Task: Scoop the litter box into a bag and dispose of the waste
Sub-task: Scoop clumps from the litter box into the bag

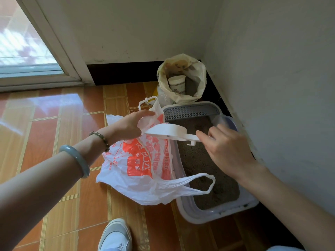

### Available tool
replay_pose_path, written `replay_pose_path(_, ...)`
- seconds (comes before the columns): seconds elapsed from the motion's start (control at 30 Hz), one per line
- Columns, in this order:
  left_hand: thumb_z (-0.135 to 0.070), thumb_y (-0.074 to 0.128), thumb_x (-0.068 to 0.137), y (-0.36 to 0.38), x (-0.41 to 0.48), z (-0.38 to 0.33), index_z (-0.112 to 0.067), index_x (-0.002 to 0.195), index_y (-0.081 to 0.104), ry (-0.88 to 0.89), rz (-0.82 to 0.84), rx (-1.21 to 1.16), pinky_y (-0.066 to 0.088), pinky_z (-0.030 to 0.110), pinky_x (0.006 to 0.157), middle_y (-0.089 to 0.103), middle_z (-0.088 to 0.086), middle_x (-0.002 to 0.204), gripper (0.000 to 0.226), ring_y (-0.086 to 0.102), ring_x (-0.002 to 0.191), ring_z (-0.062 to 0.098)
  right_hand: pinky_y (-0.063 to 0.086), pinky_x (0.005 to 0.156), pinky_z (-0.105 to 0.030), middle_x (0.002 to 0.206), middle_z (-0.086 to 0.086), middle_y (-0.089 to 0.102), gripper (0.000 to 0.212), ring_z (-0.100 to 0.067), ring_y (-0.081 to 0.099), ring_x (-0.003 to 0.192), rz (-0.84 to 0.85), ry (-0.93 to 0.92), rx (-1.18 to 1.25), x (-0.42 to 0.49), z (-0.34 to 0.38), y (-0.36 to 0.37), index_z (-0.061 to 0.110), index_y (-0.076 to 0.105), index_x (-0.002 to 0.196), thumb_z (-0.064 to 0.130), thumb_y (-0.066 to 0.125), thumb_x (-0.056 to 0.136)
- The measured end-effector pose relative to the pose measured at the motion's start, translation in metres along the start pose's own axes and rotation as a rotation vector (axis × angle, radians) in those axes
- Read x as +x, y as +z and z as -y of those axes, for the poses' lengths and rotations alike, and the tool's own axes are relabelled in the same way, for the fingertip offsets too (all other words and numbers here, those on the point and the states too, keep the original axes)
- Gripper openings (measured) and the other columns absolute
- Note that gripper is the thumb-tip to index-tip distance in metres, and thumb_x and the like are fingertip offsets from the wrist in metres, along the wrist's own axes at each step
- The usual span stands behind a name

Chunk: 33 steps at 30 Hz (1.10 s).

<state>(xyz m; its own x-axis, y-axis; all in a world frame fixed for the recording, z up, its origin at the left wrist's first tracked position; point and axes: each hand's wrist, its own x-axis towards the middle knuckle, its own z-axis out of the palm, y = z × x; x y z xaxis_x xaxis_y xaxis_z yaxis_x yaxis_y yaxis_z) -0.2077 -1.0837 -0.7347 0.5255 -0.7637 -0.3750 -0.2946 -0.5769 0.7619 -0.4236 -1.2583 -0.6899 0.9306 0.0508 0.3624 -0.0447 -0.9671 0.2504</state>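
The litter box [215, 207], a broad rigid plastic tray filled with grey-brown litter [199, 160], is set on the tiled floor [54, 142] against the wall at about four o'clock in the view; loaded as it is, it is judged heavy and is best left where it lies. Beyond it, at twelve o'clock, an open yellowish sack [181, 78] with a paper cup inside is seen. The white and orange plastic bag [137, 171] is hung at centre, just left of the box and partly over its rim; it is thin, limp and slippery, so it is best gathered at the mouth or handles, and the left hand [130, 125] is closed on its upper edge. The white scoop [168, 132], stiff and light, is held level over the bag's mouth; its handle is pinched by the fingertips of the right hand [226, 151], the other fingers loosely spread.
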Motion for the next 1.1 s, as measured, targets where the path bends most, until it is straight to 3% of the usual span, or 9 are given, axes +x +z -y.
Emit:
replay_pose_path(0.27,0.018,0.052,0.079,0.0,0.002,0.002,-0.03,0.137,0.039,-0.015,0.025,-0.015,0.058,0.047,0.068,0.047,0.003,0.133,0.077,0.06,0.102,0.025,0.037,0.042,-0.026,0.061,-0.004,0.054,0.024,-0.02,0.05,0.057,0.07,0.051,0.089,-0.002,0.0,0.005,0.009,0.071,0.095,0.0,0.072,0.073)
replay_pose_path(0.4,0.019,0.046,0.077,0.0,0.002,0.003,-0.029,0.136,0.04,-0.018,0.013,0.024,0.058,0.049,0.064,0.051,0.006,0.128,0.076,0.062,0.096,0.027,0.023,0.043,-0.014,0.067,-0.005,0.054,0.024,-0.015,0.043,0.056,0.165,0.258,0.22,-0.001,-0.012,-0.004,0.013,0.07,0.096,0.011,0.074,0.072)
replay_pose_path(0.5,0.019,0.046,0.078,0.001,0.003,0.006,-0.03,0.138,0.039,-0.03,0.017,0.032,0.057,0.05,0.068,0.05,0.004,0.128,0.078,0.061,0.099,0.026,0.031,0.046,-0.024,0.068,-0.003,0.052,0.01,-0.019,0.048,0.057,0.388,0.489,0.276,-0.009,-0.036,-0.006,0.015,0.065,0.083,0.025,0.062,0.083)
replay_pose_path(0.67,0.019,0.046,0.08,0.006,0.005,0.005,-0.03,0.138,0.038,-0.056,0.047,0.016,0.059,0.046,0.07,0.05,0.006,0.129,0.076,0.06,0.104,0.025,0.027,0.044,-0.025,0.061,0.002,0.043,0.033,-0.011,0.041,0.051,0.904,0.622,0.186,-0.034,-0.049,0.027,0.021,0.036,0.061,0.028,0.049,0.09)
replay_pose_path(0.73,0.02,0.047,0.08,0.008,0.008,0.001,-0.029,0.138,0.038,-0.056,0.044,0.011,0.059,0.038,0.068,0.048,0.006,0.13,0.076,0.057,0.105,0.024,0.03,0.045,-0.024,0.064,0.002,0.044,0.025,-0.012,0.043,0.054,0.964,0.678,0.233,-0.042,-0.041,0.05,0.015,0.048,0.07,0.027,0.047,0.092)
replay_pose_path(0.8,0.02,0.047,0.08,0.01,0.012,-0.002,-0.028,0.139,0.038,-0.048,0.032,0.021,0.059,0.034,0.066,0.047,0.006,0.131,0.077,0.055,0.106,0.023,0.034,0.049,-0.025,0.075,-0.001,0.051,0.023,-0.016,0.05,0.065,0.981,0.731,0.268,-0.044,-0.034,0.068,0.009,0.059,0.097,0.025,0.044,0.094)
replay_pose_path(0.87,0.02,0.047,0.08,0.013,0.014,-0.003,-0.028,0.139,0.038,-0.043,0.023,0.043,0.059,0.034,0.065,0.047,0.006,0.131,0.078,0.056,0.105,0.023,0.037,0.052,-0.025,0.089,-0.007,0.057,0.029,-0.018,0.052,0.075,1.015,0.784,0.288,-0.042,-0.029,0.08,0.007,0.057,0.113,0.024,0.043,0.096)
replay_pose_path(1.0,0.019,0.047,0.079,0.015,0.016,0.0,-0.031,0.139,0.037,-0.04,0.021,0.061,0.059,0.042,0.066,0.049,0.007,0.131,0.079,0.06,0.101,0.024,0.039,0.057,-0.028,0.108,-0.013,0.06,0.028,-0.025,0.058,0.087,1.017,0.783,0.265,-0.037,-0.028,0.103,0.005,0.056,0.115,0.019,0.042,0.096)
replay_pose_path(1.1,0.02,0.045,0.079,0.015,0.017,0.001,-0.03,0.14,0.036,-0.037,0.0,0.059,0.057,0.033,0.057,0.048,0.006,0.132,0.079,0.061,0.094,0.022,0.041,0.065,-0.029,0.107,-0.014,0.061,0.027,-0.026,0.059,0.091,1.008,0.819,0.268,-0.035,-0.029,0.123,0.004,0.06,0.108,0.016,0.04,0.096)
